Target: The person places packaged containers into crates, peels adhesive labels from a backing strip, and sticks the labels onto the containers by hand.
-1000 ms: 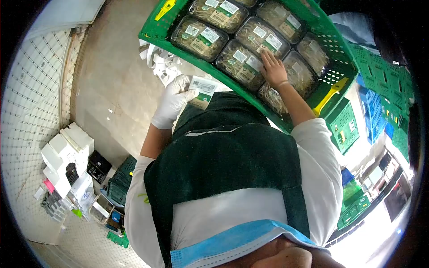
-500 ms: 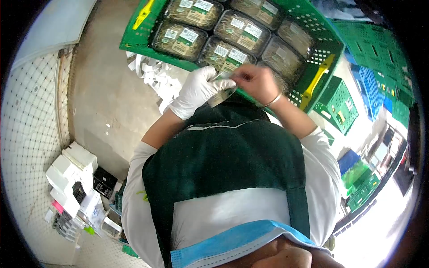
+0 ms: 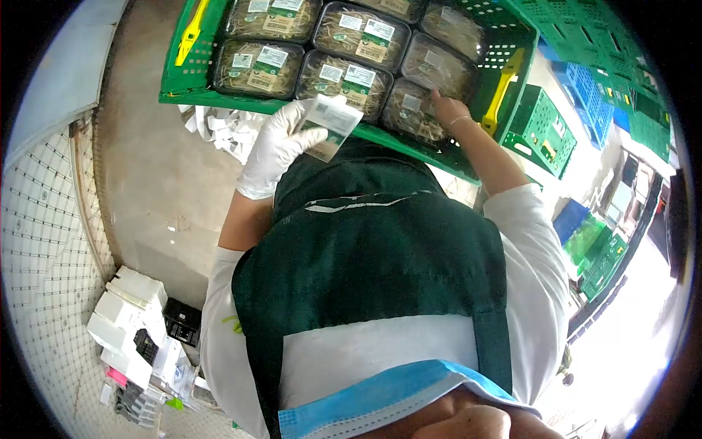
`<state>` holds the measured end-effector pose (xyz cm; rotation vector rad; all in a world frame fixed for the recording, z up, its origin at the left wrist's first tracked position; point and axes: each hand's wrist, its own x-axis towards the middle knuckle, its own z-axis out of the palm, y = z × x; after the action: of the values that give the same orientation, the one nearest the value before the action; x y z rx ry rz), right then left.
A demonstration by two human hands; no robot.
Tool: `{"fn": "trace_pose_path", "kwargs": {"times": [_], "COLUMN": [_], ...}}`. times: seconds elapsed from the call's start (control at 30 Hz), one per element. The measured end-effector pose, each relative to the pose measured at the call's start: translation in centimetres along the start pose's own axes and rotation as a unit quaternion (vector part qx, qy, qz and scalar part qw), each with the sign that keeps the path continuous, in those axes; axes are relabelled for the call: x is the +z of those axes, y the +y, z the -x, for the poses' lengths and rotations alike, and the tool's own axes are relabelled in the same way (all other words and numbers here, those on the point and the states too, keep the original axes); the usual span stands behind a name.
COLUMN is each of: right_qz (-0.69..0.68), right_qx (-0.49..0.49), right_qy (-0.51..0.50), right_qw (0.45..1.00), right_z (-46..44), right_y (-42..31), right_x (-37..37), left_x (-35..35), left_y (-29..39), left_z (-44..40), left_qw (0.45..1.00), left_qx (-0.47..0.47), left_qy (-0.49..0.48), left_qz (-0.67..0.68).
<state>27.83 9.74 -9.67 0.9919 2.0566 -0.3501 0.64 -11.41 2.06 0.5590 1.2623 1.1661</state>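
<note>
My gloved left hand (image 3: 281, 143) pinches a small stack of printed labels (image 3: 333, 126), white, green and brown, at the crate's near edge. Inside the green crate (image 3: 241, 101) sit several black plastic trays of thin sprout-like greens under clear lids. My bare right hand (image 3: 452, 113) rests against the front right tray (image 3: 398, 110), its index finger stretched out over the lid; the other fingers are partly hidden. A small white label shows on that tray, and a brownish patch lies beside my hand. Trays on the left, such as the front left tray (image 3: 257, 69), bear white and green-brown labels.
Yellow handles (image 3: 504, 91) stand at the crate's ends. White paper strips (image 3: 219, 132) hang below its front edge at the left. More green crates (image 3: 542, 132) and a blue crate (image 3: 585, 95) are to the right. White boxes (image 3: 128, 314) are piled at lower left.
My right hand has left the labels and moved right, onto the front right tray. My left hand still holds the labels, now turned face up. The crate appears shifted left in view.
</note>
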Motion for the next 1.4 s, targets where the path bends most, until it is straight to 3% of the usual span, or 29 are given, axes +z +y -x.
{"fn": "trace_pose_path", "kwargs": {"times": [0.1,0.13,0.2,0.23,0.27,0.3,0.37,0.43,0.5,0.57,0.63,0.7,0.73,0.8,0.83,0.9,0.93,0.97,1.0,1.03,1.07,1.1,1.13,1.17,1.23,1.3,1.37,1.4], "right_qz": [0.031,0.01,-0.231,-0.381,-0.476,-0.473,-0.416,-0.482,-0.363,-0.21,-0.028,0.032,0.015,-0.017,-0.04,-0.062,-0.062,-0.031,0.0,-0.094,-0.256,-0.462,-0.612,-0.553,-0.469,-0.463,-0.476,-0.487], "right_qx": [0.058,0.058,-0.069,-0.166,-0.218,-0.275,-0.283,-0.285,-0.266,-0.06,0.051,0.089,0.104,0.126,0.134,0.147,0.147,0.143,0.139,0.082,-0.034,-0.143,-0.236,-0.298,-0.241,-0.225,-0.221,-0.215], "right_qy": [0.015,0.071,0.085,0.149,0.085,0.115,0.219,0.197,0.357,0.377,0.284,0.105,0.089,0.059,0.077,0.114,0.114,0.154,0.194,0.243,0.273,0.183,0.084,0.075,0.199,0.222,0.258,0.294], "right_qw": [0.998,0.996,0.967,0.897,0.848,0.829,0.836,0.805,0.819,0.9,0.957,0.99,0.99,0.99,0.987,0.981,0.98,0.977,0.971,0.962,0.927,0.856,0.75,0.774,0.826,0.828,0.811,0.794], "right_z": [1.6,2.4,6.5,7.9,9.7,10.9,12.2,12.3,10.9,8.5,3.8,0.9,-1.1,-4.1,-5.0,-5.4,-4.1,-2.6,-0.7,0.6,2.4,5.1,8.1,9.7,11.8,11.8,11.3,10.9], "right_y": [0.1,-0.3,-3.0,-4.7,-6.5,-8.0,-10.0,-10.2,-7.8,-3.2,2.8,4.4,4.9,4.9,4.7,4.8,4.1,3.5,2.6,2.0,0.9,-1.1,-3.7,-5.1,-7.9,-8.5,-7.9,-7.2], "right_x": [-3.2,-4.0,-8.2,-8.2,-9.4,-9.8,-9.6,-9.5,-9.7,-12.2,-11.8,-10.4,-8.9,-6.2,-5.0,-3.9,-4.4,-4.8,-5.7,-6.2,-6.7,-7.7,-8.9,-9.0,-9.8,-10.0,-10.0,-10.0], "left_x": [-0.3,0.5,1.5,3.5,3.8,3.9,3.9,3.9,4.3,3.3,3.3,1.4,1.2,1.0,1.2,1.6,1.4,2.2,2.1,2.0,2.2,2.7,3.4,4.4,4.6,4.9,4.5,4.9], "left_y": [-1.0,-0.3,0.0,1.0,0.6,0.2,1.1,1.3,1.2,0.0,0.9,0.3,-0.3,-1.3,-0.9,0.4,0.3,0.3,-0.1,-0.5,-0.4,-0.2,0.1,0.8,0.1,0.9,2.1,1.8], "left_z": [-1.0,-1.2,-1.7,-1.7,-2.2,-2.6,-2.5,-2.5,-2.5,-2.7,-2.2,-1.9,-1.9,-1.8,-1.8,-1.5,-1.7,-1.9,-2.3,-2.8,-2.9,-3.0,-3.2,-3.0,-3.4,-3.3,-3.1,-3.1], "left_qw": [0.999,0.999,0.992,0.996,0.995,0.994,0.99,0.979,0.972,0.984,0.999,0.989,0.989,0.985,0.986,0.998,0.999,0.995,0.997,0.998,0.998,0.999,0.997,0.996,0.994,0.994,0.976,0.991], "left_qx": [0.021,0.032,0.069,0.075,0.079,0.084,0.068,0.008,0.042,-0.019,-0.008,-0.009,-0.01,0.109,0.109,0.02,-0.024,-0.009,-0.026,-0.042,-0.04,0.005,0.049,0.069,0.068,0.076,0.032,-0.017], "left_qy": [0.012,-0.01,-0.057,-0.045,-0.05,-0.054,-0.048,-0.036,-0.026,-0.023,-0.01,-0.048,-0.047,-0.024,-0.023,-0.054,-0.034,-0.026,-0.03,-0.032,-0.03,-0.034,-0.04,-0.039,-0.063,-0.034,-0.025,-0.018], "left_qz": [0.024,-0.007,-0.094,0.005,-0.017,-0.037,-0.118,-0.202,-0.23,-0.178,-0.037,-0.143,-0.142,-0.128,-0.127,0.024,0.021,0.094,0.061,0.028,0.029,-0.01,-0.051,-0.032,-0.062,-0.071,-0.215,-0.129]}}
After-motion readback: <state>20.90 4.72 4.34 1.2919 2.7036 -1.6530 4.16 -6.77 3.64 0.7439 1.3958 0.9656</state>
